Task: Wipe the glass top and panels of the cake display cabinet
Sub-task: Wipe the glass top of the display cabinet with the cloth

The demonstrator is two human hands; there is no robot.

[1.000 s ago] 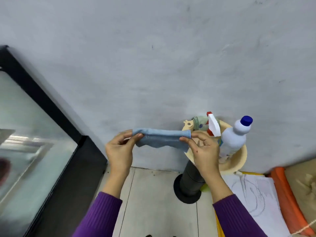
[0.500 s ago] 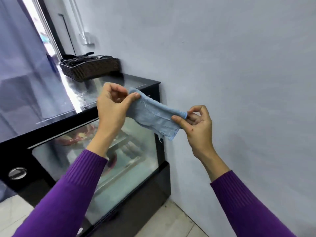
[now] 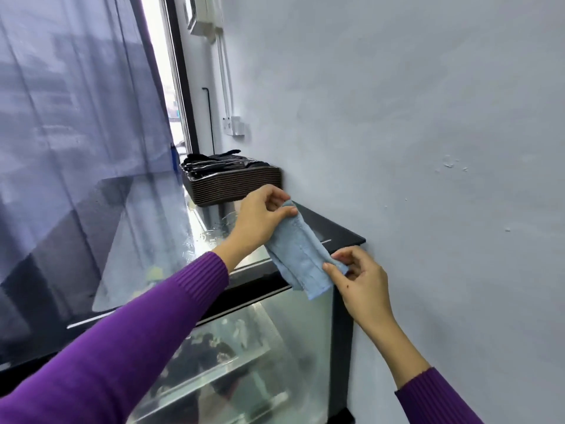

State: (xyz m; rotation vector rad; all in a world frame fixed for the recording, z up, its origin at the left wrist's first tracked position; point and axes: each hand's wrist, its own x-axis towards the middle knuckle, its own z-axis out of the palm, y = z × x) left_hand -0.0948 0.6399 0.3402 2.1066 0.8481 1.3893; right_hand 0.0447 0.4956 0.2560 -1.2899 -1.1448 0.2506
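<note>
Head view. Compared with half a second ago, the camera has lifted toward the window, and the folded blue cloth (image 3: 301,258) has gone from in front of the side glass to above the right end of the cabinet's top. It remains stretched between both hands.

Hands: the left hand (image 3: 260,221), centre of frame, pinches the cloth's upper end between thumb and curled fingers. The right hand (image 3: 360,280), lower and further right, pinches the lower end the same way. Held taut and slanted like this, the cloth appears to be getting folded into a flat pad before it meets the glass. It touches no surface yet, so wiping is judged not begun.

Task object: the cake display cabinet runs from lower centre to the left edge, hard against the wall (image 3: 428,148). Its glass top (image 3: 146,240) shows droplets and wet streaks near centre frame, presumably sprayed ready for wiping. The front glass panel (image 3: 244,362) fills the lower centre within a black frame (image 3: 342,332).

Containers: a dark woven basket (image 3: 235,185) stands on the far end of the top, against the wall, holding black items I cannot identify. It will obstruct that end. Inside the cabinet, shelves carry dark shapes, too blurred to name.

Also noted: a sheer curtain (image 3: 76,102), upper left.
</note>
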